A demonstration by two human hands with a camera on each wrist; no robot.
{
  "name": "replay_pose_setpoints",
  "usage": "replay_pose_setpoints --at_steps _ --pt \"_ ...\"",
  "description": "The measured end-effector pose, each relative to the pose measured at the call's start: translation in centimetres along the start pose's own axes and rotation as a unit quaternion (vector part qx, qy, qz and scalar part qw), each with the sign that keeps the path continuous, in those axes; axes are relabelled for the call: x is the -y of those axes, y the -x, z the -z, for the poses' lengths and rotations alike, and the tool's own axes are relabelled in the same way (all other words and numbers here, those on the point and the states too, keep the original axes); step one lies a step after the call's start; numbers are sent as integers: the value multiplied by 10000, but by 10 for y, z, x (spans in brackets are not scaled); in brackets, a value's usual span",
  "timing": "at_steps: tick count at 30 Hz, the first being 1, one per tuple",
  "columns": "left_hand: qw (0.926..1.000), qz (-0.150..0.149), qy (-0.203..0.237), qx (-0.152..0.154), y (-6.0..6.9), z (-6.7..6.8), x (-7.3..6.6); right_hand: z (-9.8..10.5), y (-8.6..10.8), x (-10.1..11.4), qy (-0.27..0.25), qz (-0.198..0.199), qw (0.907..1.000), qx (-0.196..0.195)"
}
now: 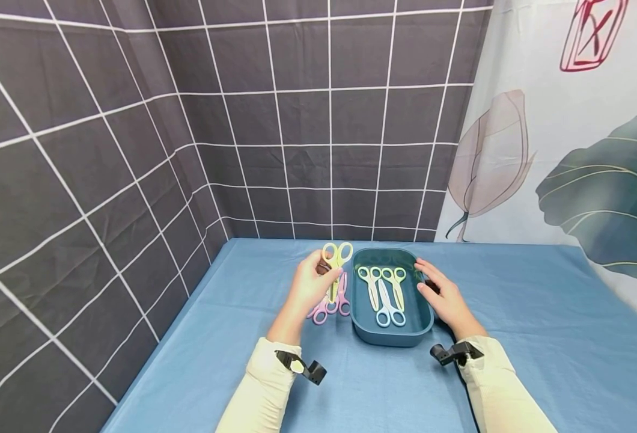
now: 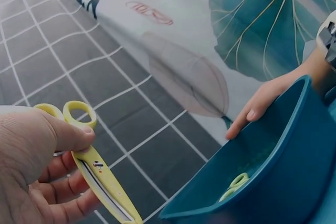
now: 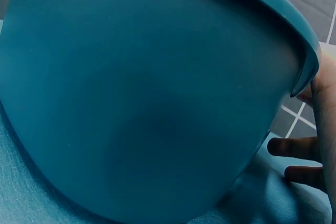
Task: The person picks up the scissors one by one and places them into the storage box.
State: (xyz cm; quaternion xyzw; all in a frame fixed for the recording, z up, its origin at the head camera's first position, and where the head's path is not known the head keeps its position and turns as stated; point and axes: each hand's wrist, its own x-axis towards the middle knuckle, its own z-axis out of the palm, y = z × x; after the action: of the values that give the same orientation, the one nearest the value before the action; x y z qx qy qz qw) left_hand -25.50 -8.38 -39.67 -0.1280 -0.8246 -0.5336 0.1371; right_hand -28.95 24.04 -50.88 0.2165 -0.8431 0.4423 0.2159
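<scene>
In the head view my left hand [image 1: 307,282] pinches a pair of yellow scissors [image 1: 338,255] by the handle end, loops up and blade downward. The left wrist view shows the blade of these scissors [image 2: 102,179] pointing away from the thumb. Pink scissors [image 1: 320,313] lie on the table below that hand, partly hidden by it. My right hand [image 1: 447,300] touches the right rim of a teal plastic bin [image 1: 391,338]; in the right wrist view two fingers [image 3: 296,148] extend outside its wall. Inside lie two yellow-green scissors [image 1: 371,287] and one light blue pair [image 1: 390,313].
A blue cloth [image 1: 540,337] covers the table. Dark grid-patterned fabric [image 1: 302,120] rises behind and at the left, with a leaf-print curtain [image 1: 545,198] at the back right. Each wrist carries a small black camera mount [image 1: 310,370].
</scene>
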Motion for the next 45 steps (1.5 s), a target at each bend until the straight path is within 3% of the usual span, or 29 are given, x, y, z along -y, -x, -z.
replay_pose_setpoints --at_steps 9,15,22,28,33,38,45 --pt "9991 -218 358 10 2 -9 1 0 -1 1 120 -45 9999 25" --pt "9980 -267 534 230 5 -17 -1 -1 0 2 63 -63 10000 44" --pt "9981 -213 528 226 11 -39 -10 -1 1 5 104 -28 9999 73" --pt "9982 -248 409 364 6 -63 -17 1 0 6 81 2 10000 45" --pt "9957 56 -368 849 -3 -77 -20 1 0 6 101 2 9999 25" --pt "9876 633 -630 1295 -11 -88 -21 0 0 3 90 -11 10000 24" --pt "9774 1241 -1263 1157 -20 -103 -17 0 -1 0 66 1 10000 9"
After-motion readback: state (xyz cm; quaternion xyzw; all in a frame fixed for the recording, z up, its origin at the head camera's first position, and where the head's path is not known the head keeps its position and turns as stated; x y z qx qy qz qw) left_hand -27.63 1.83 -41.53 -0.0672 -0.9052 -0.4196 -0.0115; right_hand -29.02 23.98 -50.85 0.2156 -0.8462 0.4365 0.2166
